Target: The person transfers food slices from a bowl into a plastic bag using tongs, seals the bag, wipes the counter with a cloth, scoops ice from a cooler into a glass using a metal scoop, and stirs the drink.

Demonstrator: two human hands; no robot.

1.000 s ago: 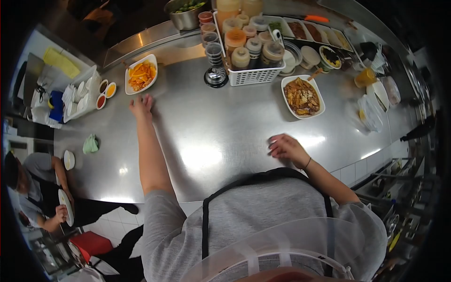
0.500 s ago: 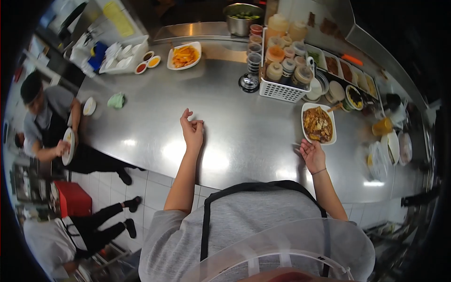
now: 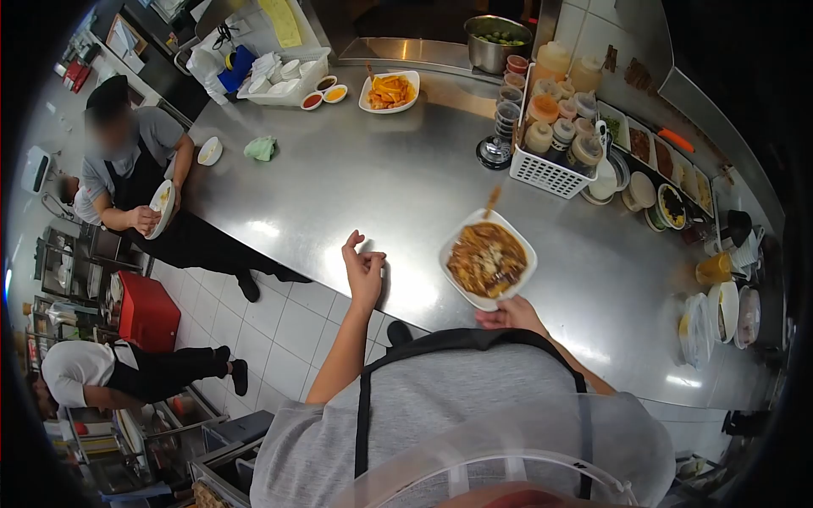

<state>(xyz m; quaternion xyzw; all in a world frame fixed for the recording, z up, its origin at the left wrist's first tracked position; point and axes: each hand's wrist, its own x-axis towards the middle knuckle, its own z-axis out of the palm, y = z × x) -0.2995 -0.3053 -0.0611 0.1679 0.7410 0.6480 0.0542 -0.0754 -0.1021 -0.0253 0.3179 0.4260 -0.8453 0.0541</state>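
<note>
A white square bowl (image 3: 528, 269) of brown saucy food, topped with pale shreds, is in front of me. A brown wooden-looking handle (image 3: 492, 201) sticks out past its far corner. My right hand (image 3: 511, 315) grips the bowl's near corner; some of its fingers are hidden beneath the rim. My left hand (image 3: 365, 269) hovers at the counter's near edge, left of the bowl. Nothing is in it, and its fingers are loosely bent and apart.
Along the steel counter (image 3: 356, 182) stand a bowl of orange food (image 3: 390, 91), small sauce cups (image 3: 312, 101), a green cloth (image 3: 261, 148) and a white basket (image 3: 550, 176) of squeeze bottles. A co-worker (image 3: 140, 178) holds a plate at left; another person (image 3: 127, 372) bends behind.
My right hand has taken hold of the bowl of saucy food and brought it left and nearer to me. My left hand has shifted little, while the whole view has swung slightly.
</note>
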